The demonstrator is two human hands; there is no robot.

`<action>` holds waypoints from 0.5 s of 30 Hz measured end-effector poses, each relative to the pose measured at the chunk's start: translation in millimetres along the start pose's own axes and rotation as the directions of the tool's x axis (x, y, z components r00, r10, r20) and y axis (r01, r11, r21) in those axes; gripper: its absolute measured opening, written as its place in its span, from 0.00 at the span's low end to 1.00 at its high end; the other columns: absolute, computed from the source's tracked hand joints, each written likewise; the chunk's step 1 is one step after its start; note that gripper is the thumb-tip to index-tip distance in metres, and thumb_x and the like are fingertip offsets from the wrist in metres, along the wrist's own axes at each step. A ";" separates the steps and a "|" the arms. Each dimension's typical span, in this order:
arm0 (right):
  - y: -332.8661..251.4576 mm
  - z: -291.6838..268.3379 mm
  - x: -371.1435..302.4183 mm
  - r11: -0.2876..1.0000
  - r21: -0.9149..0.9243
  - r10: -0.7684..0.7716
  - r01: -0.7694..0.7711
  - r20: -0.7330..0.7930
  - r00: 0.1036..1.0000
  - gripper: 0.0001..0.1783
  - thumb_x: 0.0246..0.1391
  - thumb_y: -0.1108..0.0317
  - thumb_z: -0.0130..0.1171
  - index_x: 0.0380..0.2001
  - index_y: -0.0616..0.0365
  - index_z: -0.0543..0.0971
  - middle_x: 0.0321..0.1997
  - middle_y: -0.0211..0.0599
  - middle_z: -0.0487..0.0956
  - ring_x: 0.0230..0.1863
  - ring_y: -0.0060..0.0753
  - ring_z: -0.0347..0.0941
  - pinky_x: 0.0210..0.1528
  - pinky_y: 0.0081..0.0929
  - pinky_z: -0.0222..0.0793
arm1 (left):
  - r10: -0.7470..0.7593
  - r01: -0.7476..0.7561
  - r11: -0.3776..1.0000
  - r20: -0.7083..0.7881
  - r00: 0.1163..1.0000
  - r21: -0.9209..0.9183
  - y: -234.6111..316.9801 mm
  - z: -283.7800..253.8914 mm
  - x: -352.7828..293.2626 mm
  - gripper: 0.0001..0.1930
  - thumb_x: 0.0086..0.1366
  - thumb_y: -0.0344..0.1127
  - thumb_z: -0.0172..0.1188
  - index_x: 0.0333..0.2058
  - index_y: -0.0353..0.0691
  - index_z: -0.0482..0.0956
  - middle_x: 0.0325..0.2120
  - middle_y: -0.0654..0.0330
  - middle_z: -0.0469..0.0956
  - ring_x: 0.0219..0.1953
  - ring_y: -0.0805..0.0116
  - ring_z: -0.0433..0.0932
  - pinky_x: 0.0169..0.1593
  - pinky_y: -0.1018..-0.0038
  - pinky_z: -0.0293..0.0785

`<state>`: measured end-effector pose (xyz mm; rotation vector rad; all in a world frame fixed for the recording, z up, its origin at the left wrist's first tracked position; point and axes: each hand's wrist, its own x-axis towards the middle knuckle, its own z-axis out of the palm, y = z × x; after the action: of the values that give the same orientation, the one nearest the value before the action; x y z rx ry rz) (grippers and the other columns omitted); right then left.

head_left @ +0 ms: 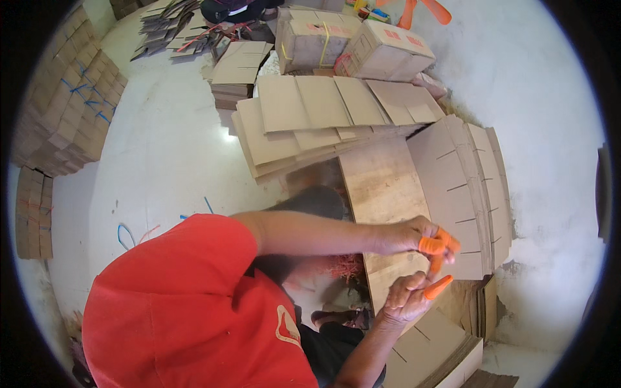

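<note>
My left hand [424, 236], with orange finger covers on its fingertips, is closed in a pinch at the right side of a wooden board [378, 187]. Between its fingertips is an orange finger cover [436, 263] that appears to sit on a finger of my right hand. Just below, my right hand [406, 299] is raised toward it; one digit, capped by another orange cover [438, 287], points out, while other fingers curl. The two hands meet or nearly meet at the fingertips. Slotted cardboard sheets [446, 187] stand in a stack beyond the board.
More flat cardboard [323, 103] lies fanned at the board's far end, with a slotted stack [427, 349] at the near end. Two cartons [388, 52] sit behind, by an orange fan blade [435, 10]. Tied cardboard bundles [71, 90] line the left wall.
</note>
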<state>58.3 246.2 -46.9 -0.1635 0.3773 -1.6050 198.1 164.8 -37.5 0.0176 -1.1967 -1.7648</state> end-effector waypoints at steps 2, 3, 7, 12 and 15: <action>8.6 -8.0 -12.8 0.997 -0.040 0.066 -0.060 0.169 0.983 0.32 0.68 0.47 0.37 0.67 0.52 0.52 0.27 0.60 0.76 0.03 0.28 0.53 0.02 0.22 0.53 | 0.035 -0.035 0.999 -0.015 0.999 -0.035 -4.0 17.7 -0.5 0.23 0.65 0.46 0.58 0.46 0.29 0.78 0.38 0.51 0.81 0.43 0.62 0.79 0.50 0.68 0.73; 13.6 -11.4 -19.7 0.994 -0.066 0.098 -0.084 0.250 0.963 0.33 0.67 0.45 0.37 0.68 0.51 0.51 0.28 0.62 0.76 0.03 0.31 0.56 0.02 0.23 0.56 | 0.027 -0.029 0.999 -0.042 0.999 -0.045 -2.1 26.8 -2.5 0.21 0.65 0.45 0.57 0.42 0.28 0.79 0.35 0.51 0.81 0.41 0.61 0.80 0.49 0.67 0.74; 10.4 1.8 -40.7 0.957 -0.177 0.290 -0.231 0.530 0.796 0.34 0.67 0.50 0.41 0.69 0.47 0.46 0.40 0.81 0.71 0.14 0.55 0.74 0.12 0.45 0.74 | -0.086 0.092 0.956 0.031 0.996 -0.279 -17.2 54.4 -14.7 0.17 0.66 0.40 0.55 0.34 0.28 0.80 0.30 0.50 0.81 0.35 0.57 0.81 0.45 0.65 0.75; -15.6 -28.5 -50.3 0.859 -0.011 0.426 -0.511 0.568 0.704 0.45 0.56 0.51 0.54 0.66 0.63 0.45 0.40 0.81 0.71 0.24 0.64 0.76 0.21 0.44 0.78 | 0.023 0.056 0.948 0.243 0.970 -0.312 -47.6 57.6 -13.0 0.17 0.65 0.42 0.57 0.40 0.31 0.80 0.30 0.49 0.80 0.37 0.56 0.80 0.45 0.63 0.75; -3.2 -11.1 -58.1 0.844 0.117 0.376 -0.523 0.566 0.734 0.52 0.55 0.65 0.59 0.70 0.48 0.34 0.47 0.87 0.66 0.30 0.73 0.77 0.27 0.42 0.81 | -0.043 0.176 0.949 0.447 0.894 -0.262 -75.1 45.9 -13.7 0.28 0.59 0.51 0.61 0.49 0.32 0.72 0.40 0.48 0.74 0.46 0.55 0.75 0.50 0.61 0.73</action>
<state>56.0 305.3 -49.0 -0.2697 -0.2263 -1.0432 131.1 210.6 -74.1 -0.5246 -1.2432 -2.1051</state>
